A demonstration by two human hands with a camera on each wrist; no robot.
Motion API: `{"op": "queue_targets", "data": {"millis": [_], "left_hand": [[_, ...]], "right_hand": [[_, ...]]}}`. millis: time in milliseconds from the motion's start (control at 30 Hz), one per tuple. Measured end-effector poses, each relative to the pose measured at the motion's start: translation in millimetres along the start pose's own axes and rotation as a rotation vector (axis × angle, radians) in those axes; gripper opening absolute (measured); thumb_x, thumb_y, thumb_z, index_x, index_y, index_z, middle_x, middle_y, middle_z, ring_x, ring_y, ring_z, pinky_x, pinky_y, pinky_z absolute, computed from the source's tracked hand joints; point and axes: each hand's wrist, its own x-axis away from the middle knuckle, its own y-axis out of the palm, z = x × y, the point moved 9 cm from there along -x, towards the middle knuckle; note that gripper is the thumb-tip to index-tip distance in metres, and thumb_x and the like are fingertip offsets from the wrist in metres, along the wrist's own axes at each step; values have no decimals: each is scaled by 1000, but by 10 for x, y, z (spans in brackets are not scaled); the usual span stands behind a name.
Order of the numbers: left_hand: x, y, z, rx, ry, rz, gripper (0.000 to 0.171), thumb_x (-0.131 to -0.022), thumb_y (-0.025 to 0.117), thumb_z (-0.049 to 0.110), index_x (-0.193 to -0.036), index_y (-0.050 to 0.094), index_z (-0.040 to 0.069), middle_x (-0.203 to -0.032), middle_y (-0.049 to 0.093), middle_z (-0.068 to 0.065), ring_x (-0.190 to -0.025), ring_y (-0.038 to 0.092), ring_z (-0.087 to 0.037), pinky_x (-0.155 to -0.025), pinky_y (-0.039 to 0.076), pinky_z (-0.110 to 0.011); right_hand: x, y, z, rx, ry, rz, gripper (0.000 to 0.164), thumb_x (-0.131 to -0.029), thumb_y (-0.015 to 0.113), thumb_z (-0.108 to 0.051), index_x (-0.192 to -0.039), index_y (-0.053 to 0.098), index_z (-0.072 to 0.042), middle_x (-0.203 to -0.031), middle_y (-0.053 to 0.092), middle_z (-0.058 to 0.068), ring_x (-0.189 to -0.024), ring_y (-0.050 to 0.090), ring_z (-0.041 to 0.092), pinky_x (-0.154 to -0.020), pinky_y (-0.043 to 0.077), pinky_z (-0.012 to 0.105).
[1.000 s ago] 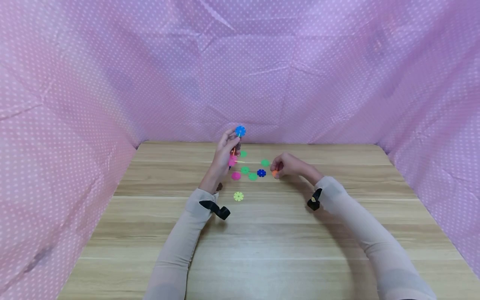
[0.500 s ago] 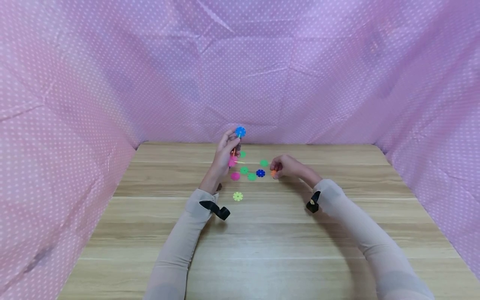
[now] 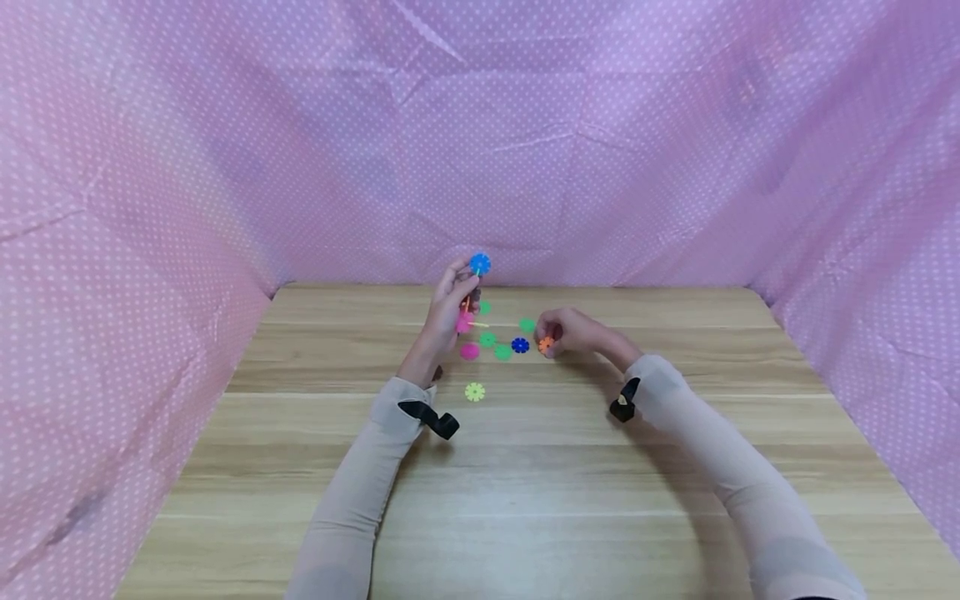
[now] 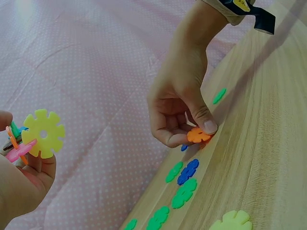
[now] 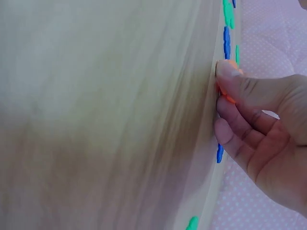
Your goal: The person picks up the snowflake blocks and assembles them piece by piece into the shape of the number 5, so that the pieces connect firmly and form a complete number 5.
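Note:
My left hand (image 3: 442, 308) holds up a joined cluster of notched, flower-shaped plastic discs. A blue disc (image 3: 481, 264) tops it in the head view, and a pink disc (image 3: 464, 322) shows lower down. The left wrist view shows the cluster's yellow disc (image 4: 53, 136) face-on, with green and orange pieces behind; fingers hide part of it. Low over the table, my right hand (image 3: 573, 331) pinches an orange disc (image 4: 196, 135) between thumb and fingers. This disc is tilted, its lower edge close to the wood. A dark blue disc (image 3: 521, 345) lies just left of it.
Loose discs lie on the wooden table (image 3: 525, 483) between the hands: several green ones (image 3: 503, 352), a pink one (image 3: 470, 352) and, nearer the front, a yellow-green one (image 3: 475, 392). A pink dotted cloth (image 3: 510, 167) hangs around the table's back and sides.
The orange disc has turned in the right fingers, so more of its face shows to the head camera. The left hand and its cluster stay nearly still.

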Motion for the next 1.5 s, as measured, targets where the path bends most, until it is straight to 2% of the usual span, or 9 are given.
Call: {"op": "queue_targets", "data": {"millis": [133,333,533,633,767,933,1000,1167,1500], "left_hand": [[8,-14,5,4,0,3,43,-107,46,16,-149,39,6,-103,51,4,-80,47,-8,-68,43,-16],[18,-24,27,34,10,7,40,-108,46,16,-146,40,6,-102,50,-1,-79,47,-9,-66,43,-16],[32,-14,85,44,40,11,41,-108,44,16,-147,40,5,-100,52,1,-78,46,-10,-65,43,-16],[32,-31,92,38,43,26,41,-108,44,17,-147,40,6,-100,54,3,-78,47,-10,-65,44,-17],[23,-61,93,33,48,44,41,-108,44,17,-148,41,7,-99,53,3,-77,47,-10,-64,44,-17],[20,-91,109,24,52,59,42,-107,44,17,-148,40,6,-99,52,2,-76,47,-10,-64,44,-17],[19,-104,108,28,44,69,42,-107,44,17,-148,40,8,-101,53,3,-76,47,-9,-65,45,-18],[10,-116,99,42,24,93,43,-107,45,18,-150,41,12,-101,54,3,-77,47,-9,-66,46,-19],[5,-148,82,41,26,101,45,-107,46,20,-151,40,13,-104,55,3,-78,48,-9,-67,46,-19]], "right_hand": [[19,4,-27,-33,2,20,20,-82,79,5,-96,68,-1,-94,68,13,-88,62,21,-76,52,24],[56,-26,-20,-81,56,126,16,-86,76,4,-101,73,1,-94,72,14,-86,64,18,-74,52,21],[74,-86,-111,-277,99,253,20,-89,76,-3,-108,73,3,-93,73,12,-80,65,11,-71,55,19],[69,-123,-265,-386,68,302,26,-90,76,-4,-113,71,7,-93,75,11,-77,68,9,-75,62,32],[69,-159,-522,-477,15,358,26,-91,75,-5,-113,71,9,-92,76,12,-74,72,11,-78,62,52],[60,-157,-788,-538,-70,424,24,-91,76,-7,-109,71,8,-89,76,10,-72,72,10,-69,63,36],[51,-141,-858,-560,-93,434,24,-91,75,-6,-109,71,9,-88,76,8,-72,71,9,-68,62,32],[39,-95,-939,-598,-114,435,24,-92,74,-5,-110,70,9,-88,77,6,-72,72,11,-70,64,37],[-11,43,-917,-692,-73,381,26,-94,71,-4,-114,66,12,-84,76,-2,-72,73,11,-76,65,40]]}}
